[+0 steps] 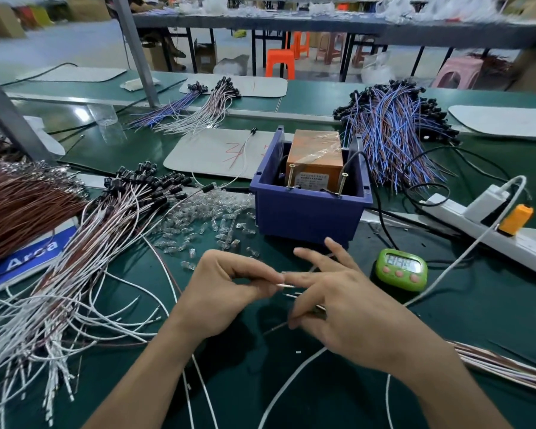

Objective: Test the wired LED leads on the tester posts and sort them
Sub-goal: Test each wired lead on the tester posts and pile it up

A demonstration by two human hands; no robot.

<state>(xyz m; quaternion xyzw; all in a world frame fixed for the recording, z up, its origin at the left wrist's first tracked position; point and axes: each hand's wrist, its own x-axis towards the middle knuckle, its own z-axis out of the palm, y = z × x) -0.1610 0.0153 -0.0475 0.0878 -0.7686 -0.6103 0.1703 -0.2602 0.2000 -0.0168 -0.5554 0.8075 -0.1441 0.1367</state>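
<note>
My left hand [226, 289] pinches the bare tip of a thin wire lead [284, 285] between thumb and fingers. My right hand [344, 308] holds other lead ends, its lower fingers curled round them and its upper fingers spread. Both hands hover over the green mat in front of the blue tester box [310, 209]. Two screw posts [342, 183] stand at the box's front rim, before an orange power unit [317, 156]. A big pile of white and brown wired LEDs [99, 243] lies to the left. A bundle of leads [505, 366] trails off to the right under my right forearm.
Loose clear LED caps [205, 218] are scattered left of the box. A green timer [401, 267] sits to the right, with a white power strip [489, 230] behind it. Blue-wired leads [393, 134] are heaped at the back right, smaller sorted bunches [195, 109] at the back.
</note>
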